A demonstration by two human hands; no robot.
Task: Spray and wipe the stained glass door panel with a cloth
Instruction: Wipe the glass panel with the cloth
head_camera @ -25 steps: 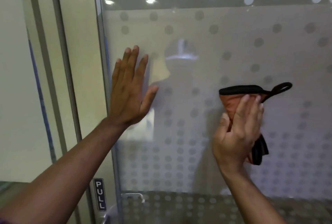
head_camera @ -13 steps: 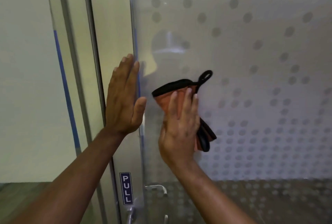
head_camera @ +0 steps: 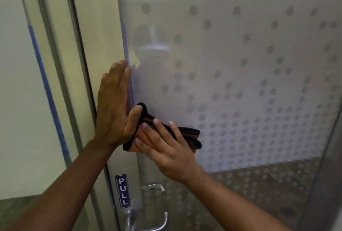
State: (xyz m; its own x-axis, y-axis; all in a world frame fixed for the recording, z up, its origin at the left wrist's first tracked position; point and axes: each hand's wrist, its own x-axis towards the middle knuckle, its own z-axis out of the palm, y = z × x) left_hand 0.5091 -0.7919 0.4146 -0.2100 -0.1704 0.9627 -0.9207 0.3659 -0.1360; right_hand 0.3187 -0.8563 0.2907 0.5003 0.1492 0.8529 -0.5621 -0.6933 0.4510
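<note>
The right hand has no closed grip: its fingers lie spread and flat over a bunched orange microfibre cloth with black edging, pinning it against the frosted glass door panel with its pattern of grey dots. The cloth sits low on the panel near its left edge, above the door hardware. The left hand is open too, palm flat on the pale door frame right beside the glass edge, its thumb touching the cloth's black loop

The cloth looks soft, light and limp, so it probably follows only where the palm presses; loose folds would trail, and a broad flat hold over the middle of the bundle seems the best place to drive it. The glass is stiff and smooth, likely slippery when wet, and may swing under pressure, which the bracing hand would counter

Below are a blue PULL sign and a curved metal door handle. No spray bottle is in sight
</note>
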